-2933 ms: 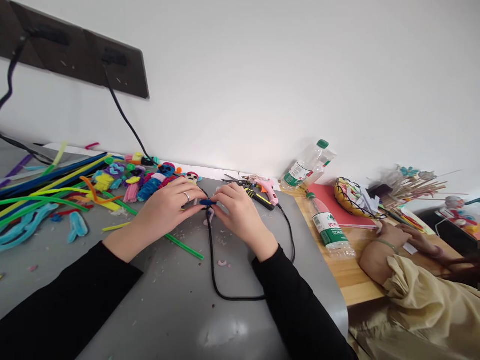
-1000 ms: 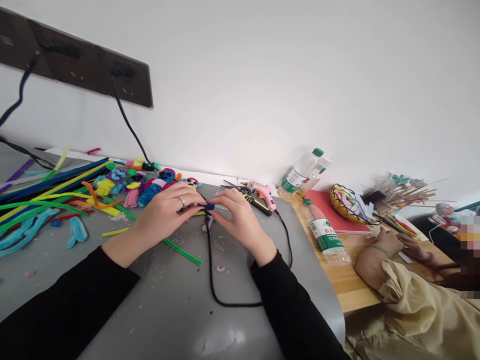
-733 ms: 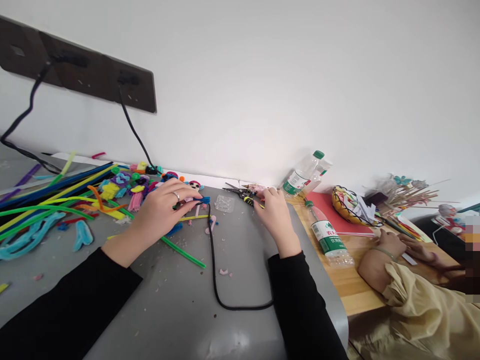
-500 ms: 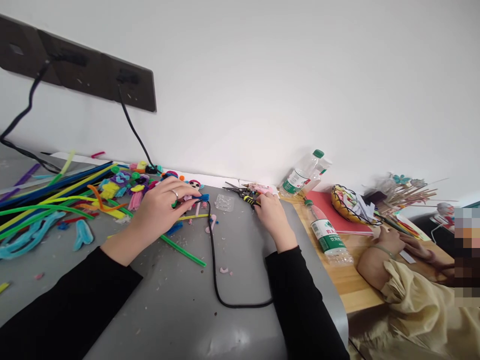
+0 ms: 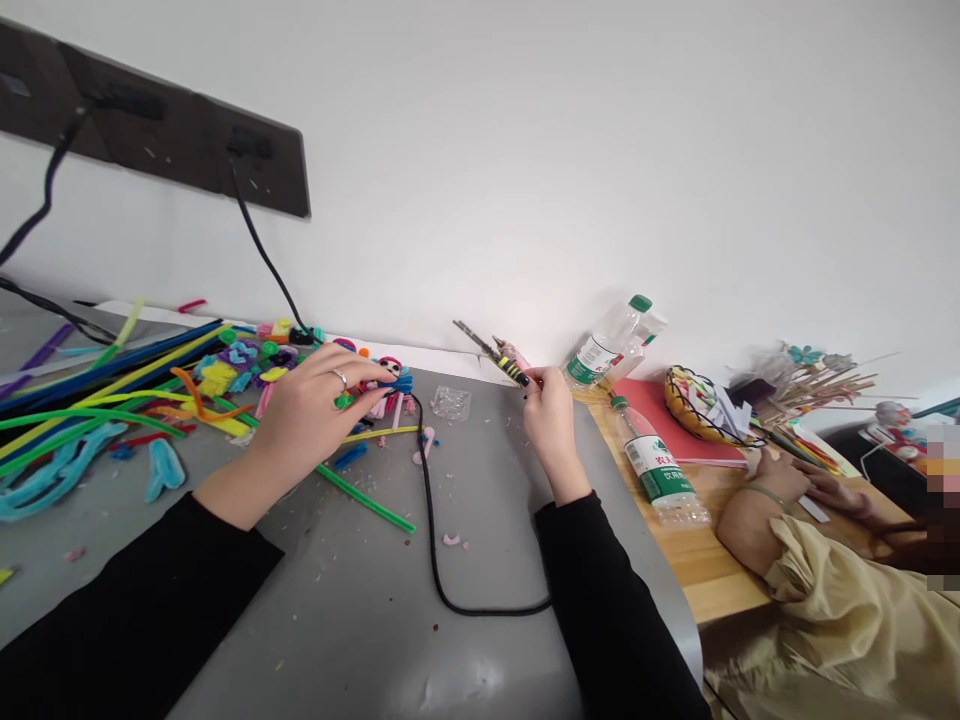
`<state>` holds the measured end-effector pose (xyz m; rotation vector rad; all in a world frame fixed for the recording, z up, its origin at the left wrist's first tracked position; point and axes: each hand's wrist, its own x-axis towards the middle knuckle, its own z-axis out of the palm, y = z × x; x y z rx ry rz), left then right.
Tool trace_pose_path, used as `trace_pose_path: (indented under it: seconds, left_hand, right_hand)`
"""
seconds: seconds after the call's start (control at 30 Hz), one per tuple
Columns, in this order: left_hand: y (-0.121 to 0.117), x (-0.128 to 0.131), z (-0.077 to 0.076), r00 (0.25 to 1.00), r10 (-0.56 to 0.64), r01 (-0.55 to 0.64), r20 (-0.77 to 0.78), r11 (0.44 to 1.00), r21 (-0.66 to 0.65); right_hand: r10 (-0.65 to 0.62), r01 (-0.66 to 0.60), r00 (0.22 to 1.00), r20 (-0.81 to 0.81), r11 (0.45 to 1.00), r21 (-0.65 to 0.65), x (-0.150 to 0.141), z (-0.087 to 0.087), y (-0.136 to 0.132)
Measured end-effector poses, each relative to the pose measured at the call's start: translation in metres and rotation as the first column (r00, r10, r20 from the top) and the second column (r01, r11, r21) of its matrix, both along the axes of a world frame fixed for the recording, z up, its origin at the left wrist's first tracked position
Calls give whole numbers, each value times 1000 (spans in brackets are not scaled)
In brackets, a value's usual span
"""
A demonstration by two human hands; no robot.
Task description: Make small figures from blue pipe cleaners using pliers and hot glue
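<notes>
My left hand [image 5: 304,405], with a ring on one finger, pinches a short folded piece of blue pipe cleaner [image 5: 403,384] between thumb and fingertips. Close behind it is a small fuzzy figure with a black-and-white face [image 5: 390,368]. My right hand [image 5: 551,430] is closed around a pair of scissors [image 5: 487,350] with black-and-yellow handles. Their dark blades point up and left, raised in front of the wall. A pinkish pointed item [image 5: 511,350] lies just behind them. Blue scraps [image 5: 351,457] and a green pipe cleaner [image 5: 371,500] rest on the grey mat [image 5: 345,620].
Pipe cleaners in many colours [image 5: 112,400] cover the left side. A black cable [image 5: 431,520] loops across the mat near a clear plastic piece [image 5: 451,402]. Water bottles [image 5: 660,465] and a yellow basket [image 5: 701,400] stand right, beside a co-worker's hands [image 5: 784,475].
My right hand has lifted the scissors off the mat by the wall, turning their blades upward. The left hand keeps its pinch on the blue pipe cleaner, nearly in place.
</notes>
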<state>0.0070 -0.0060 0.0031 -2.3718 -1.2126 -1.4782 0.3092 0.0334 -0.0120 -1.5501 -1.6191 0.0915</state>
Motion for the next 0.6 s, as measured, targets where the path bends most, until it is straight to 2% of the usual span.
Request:
trace_pose_path:
  seconds: [0.13,0.23,0.37,0.6]
  left_hand:
    - [1,-2,-1,1000,-7,7,5,1000,7]
    - [1,-3,-1,1000,-3,3,11,1000,10]
    - [0,-2,0,1000,-10,10,-2,1000,10]
    - [0,0,1,996,-9,12,94,1000,-28]
  right_hand:
    - [64,-60,929,-365,998,21,-7,6,-1]
    - [65,-46,862,-502,998,50,-7,7,0]
    - [71,-28,785,-616,996,80,-5,4,5]
    - [79,-20,747,-661,995,96,-6,-1,8]
